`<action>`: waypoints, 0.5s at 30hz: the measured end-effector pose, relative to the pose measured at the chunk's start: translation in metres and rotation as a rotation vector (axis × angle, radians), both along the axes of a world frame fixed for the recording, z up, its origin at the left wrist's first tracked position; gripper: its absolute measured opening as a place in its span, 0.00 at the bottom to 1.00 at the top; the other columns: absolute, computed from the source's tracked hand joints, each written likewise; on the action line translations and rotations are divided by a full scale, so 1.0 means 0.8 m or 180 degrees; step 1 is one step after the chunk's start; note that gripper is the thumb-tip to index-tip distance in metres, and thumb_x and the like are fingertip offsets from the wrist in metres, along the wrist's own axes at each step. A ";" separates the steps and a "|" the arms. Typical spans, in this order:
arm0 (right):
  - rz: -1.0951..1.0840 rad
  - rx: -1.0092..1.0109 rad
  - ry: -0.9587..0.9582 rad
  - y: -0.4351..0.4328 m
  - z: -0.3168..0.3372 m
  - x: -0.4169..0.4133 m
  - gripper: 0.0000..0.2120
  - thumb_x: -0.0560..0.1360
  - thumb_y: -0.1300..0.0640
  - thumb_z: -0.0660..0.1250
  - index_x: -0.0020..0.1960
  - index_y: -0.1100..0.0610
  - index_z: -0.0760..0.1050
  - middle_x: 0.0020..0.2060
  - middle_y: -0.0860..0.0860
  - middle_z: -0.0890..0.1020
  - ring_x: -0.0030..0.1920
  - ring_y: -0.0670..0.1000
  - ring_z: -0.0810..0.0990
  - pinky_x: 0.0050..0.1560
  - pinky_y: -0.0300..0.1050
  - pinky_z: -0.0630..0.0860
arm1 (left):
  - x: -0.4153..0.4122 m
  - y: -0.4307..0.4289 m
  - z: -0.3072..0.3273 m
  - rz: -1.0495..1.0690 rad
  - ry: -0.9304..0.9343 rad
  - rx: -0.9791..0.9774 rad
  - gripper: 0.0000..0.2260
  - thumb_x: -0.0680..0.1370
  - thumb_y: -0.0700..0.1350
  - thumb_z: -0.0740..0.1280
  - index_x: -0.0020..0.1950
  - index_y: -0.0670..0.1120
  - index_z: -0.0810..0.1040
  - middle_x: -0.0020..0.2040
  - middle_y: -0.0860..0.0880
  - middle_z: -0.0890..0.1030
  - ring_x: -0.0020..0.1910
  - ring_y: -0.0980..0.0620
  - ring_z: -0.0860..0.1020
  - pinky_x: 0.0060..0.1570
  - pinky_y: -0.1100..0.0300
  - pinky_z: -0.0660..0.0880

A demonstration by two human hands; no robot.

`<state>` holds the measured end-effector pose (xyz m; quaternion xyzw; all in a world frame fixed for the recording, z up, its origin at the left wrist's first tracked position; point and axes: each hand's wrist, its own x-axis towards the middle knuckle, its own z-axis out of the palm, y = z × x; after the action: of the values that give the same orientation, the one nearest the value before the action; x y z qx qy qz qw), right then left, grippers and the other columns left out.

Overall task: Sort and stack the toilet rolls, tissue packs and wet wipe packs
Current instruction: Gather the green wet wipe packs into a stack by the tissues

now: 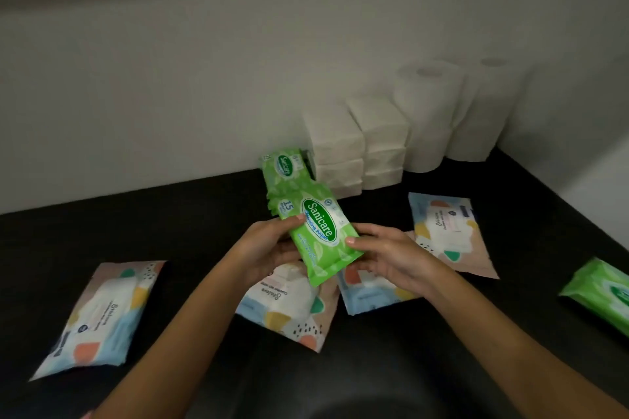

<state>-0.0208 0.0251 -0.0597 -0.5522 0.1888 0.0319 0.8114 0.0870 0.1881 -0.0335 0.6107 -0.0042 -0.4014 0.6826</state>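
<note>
A green Sanicare wet wipe pack [320,231] is held above the black table [204,214]: my left hand [269,248] pinches its left edge and my right hand [384,255] grips its right side. Just behind it, a stack of green wipe packs [284,168] stands against the white tissue packs [335,146]. These are piled in two stacks by the wall. White toilet rolls [429,105] stand stacked to their right in the corner. Several pastel wet wipe packs lie flat: one at the left [102,316], two under my hands [289,303], one at the right [446,224].
Another green wipe pack [602,292] lies at the table's right edge. White walls close off the back and the right corner. A dark round shape [357,408] shows at the bottom of the view.
</note>
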 end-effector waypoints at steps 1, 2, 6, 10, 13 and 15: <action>-0.0025 0.0038 0.0001 0.009 -0.001 0.011 0.11 0.73 0.67 0.65 0.53 0.60 0.76 0.44 0.56 0.83 0.42 0.51 0.82 0.37 0.40 0.81 | 0.006 0.009 0.001 0.0100 0.0017 -0.0022 0.05 0.76 0.39 0.66 0.48 0.38 0.78 0.37 0.45 0.85 0.35 0.51 0.84 0.32 0.60 0.81; -0.0054 0.0061 -0.0008 0.017 -0.001 0.022 0.10 0.73 0.68 0.65 0.53 0.60 0.77 0.43 0.56 0.83 0.42 0.51 0.82 0.37 0.39 0.81 | 0.012 0.016 0.001 0.0190 0.0041 -0.0065 0.05 0.76 0.38 0.65 0.48 0.38 0.78 0.37 0.44 0.85 0.35 0.50 0.84 0.33 0.60 0.81; -0.0351 0.0252 -0.0121 0.039 -0.002 0.059 0.10 0.74 0.69 0.63 0.54 0.64 0.77 0.35 0.52 0.85 0.35 0.47 0.84 0.33 0.38 0.80 | 0.033 0.039 0.004 0.0246 0.0100 -0.0169 0.05 0.75 0.36 0.66 0.49 0.36 0.78 0.41 0.42 0.85 0.39 0.49 0.84 0.37 0.59 0.82; -0.0587 0.0448 -0.0287 0.052 0.006 0.095 0.11 0.74 0.70 0.62 0.56 0.66 0.75 0.41 0.55 0.83 0.38 0.50 0.83 0.34 0.39 0.80 | 0.057 0.047 0.011 0.0008 -0.0033 0.0055 0.09 0.75 0.37 0.66 0.54 0.39 0.78 0.49 0.41 0.84 0.44 0.47 0.83 0.43 0.58 0.81; -0.0743 0.0520 -0.0457 0.057 0.016 0.120 0.13 0.74 0.69 0.62 0.58 0.66 0.73 0.44 0.58 0.81 0.42 0.52 0.81 0.38 0.40 0.82 | 0.087 0.039 0.018 0.0227 -0.0185 -0.0055 0.07 0.76 0.36 0.64 0.53 0.38 0.78 0.45 0.43 0.83 0.37 0.51 0.84 0.36 0.60 0.82; -0.0916 0.0551 -0.0521 0.058 0.021 0.135 0.11 0.75 0.69 0.62 0.57 0.65 0.71 0.41 0.58 0.80 0.38 0.50 0.81 0.38 0.39 0.82 | 0.111 0.029 0.021 0.0321 -0.0374 -0.0090 0.10 0.77 0.35 0.63 0.57 0.37 0.77 0.46 0.44 0.82 0.39 0.51 0.82 0.38 0.59 0.81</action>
<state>0.0869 0.0716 -0.0431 -0.4484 0.1958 -0.1134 0.8647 0.1757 0.2111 -0.0164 0.6229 -0.0192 -0.3298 0.7091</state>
